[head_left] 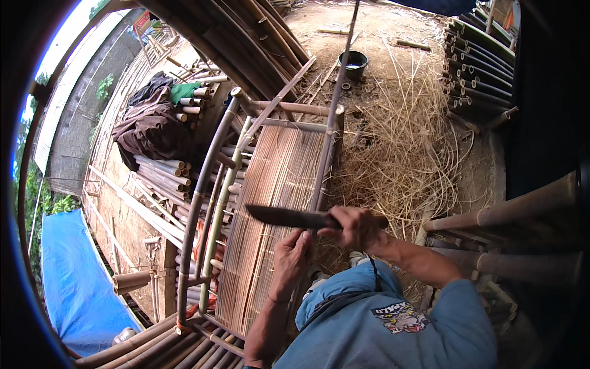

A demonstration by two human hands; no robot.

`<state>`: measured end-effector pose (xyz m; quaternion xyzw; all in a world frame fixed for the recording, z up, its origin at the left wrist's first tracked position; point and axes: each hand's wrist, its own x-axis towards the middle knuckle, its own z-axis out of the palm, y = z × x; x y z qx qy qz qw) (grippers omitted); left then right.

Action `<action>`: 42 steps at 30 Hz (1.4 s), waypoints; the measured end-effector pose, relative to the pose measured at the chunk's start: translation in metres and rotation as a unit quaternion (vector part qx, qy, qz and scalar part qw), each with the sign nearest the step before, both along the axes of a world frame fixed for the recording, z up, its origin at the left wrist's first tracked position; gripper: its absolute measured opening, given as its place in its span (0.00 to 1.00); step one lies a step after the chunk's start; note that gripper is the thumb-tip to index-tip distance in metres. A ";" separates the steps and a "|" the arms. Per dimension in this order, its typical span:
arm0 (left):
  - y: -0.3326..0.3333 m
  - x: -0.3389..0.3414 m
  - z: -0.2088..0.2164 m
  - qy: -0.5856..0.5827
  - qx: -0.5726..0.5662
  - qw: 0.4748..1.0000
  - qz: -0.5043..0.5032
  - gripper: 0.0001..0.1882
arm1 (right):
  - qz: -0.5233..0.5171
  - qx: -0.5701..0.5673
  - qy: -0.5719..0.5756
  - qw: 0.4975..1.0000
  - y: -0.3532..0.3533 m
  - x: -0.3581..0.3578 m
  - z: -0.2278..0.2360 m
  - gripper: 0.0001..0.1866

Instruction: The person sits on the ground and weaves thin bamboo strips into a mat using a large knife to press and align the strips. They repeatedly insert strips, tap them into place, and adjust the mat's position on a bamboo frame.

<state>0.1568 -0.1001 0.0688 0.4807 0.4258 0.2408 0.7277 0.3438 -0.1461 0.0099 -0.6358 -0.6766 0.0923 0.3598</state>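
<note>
My right hand [355,227] is wrapped round the handle of a machete [279,216], whose dark blade points left across the slatted bamboo bench [270,178]. Just below the blade, my left hand [292,251] is closed, thumb pressed against the fingers, at the near end of a long dark bamboo strip [324,166]. That strip runs away from me along the bench's right side, beyond its far end. The blade crosses it close to my left thumb; whether the edge touches it I cannot tell. Round bamboo rails frame the bench.
Pale shavings [405,166] cover the ground to the right. A black bucket [353,64] stands beyond the bench. Bamboo poles are stacked far right [479,74] and lean overhead [246,37]. Brown cloth [150,129] drapes over poles on the left, near a blue tarp [80,277].
</note>
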 end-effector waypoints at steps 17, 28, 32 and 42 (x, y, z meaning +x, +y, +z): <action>-0.013 -0.044 0.013 0.064 0.035 0.997 0.026 0.20 | 0.007 -0.013 0.068 0.998 0.010 -0.033 0.018 0.32; -0.034 -0.067 0.022 0.076 -0.008 0.997 0.012 0.20 | 0.096 0.129 -0.064 0.985 0.018 -0.015 0.005 0.29; -0.052 -0.084 0.025 0.103 -0.001 0.995 0.001 0.20 | -0.165 0.015 0.035 0.986 0.052 0.036 0.010 0.23; -0.075 -0.114 0.022 0.158 0.014 0.987 -0.021 0.17 | -0.229 -0.071 0.010 0.971 0.049 0.097 0.006 0.34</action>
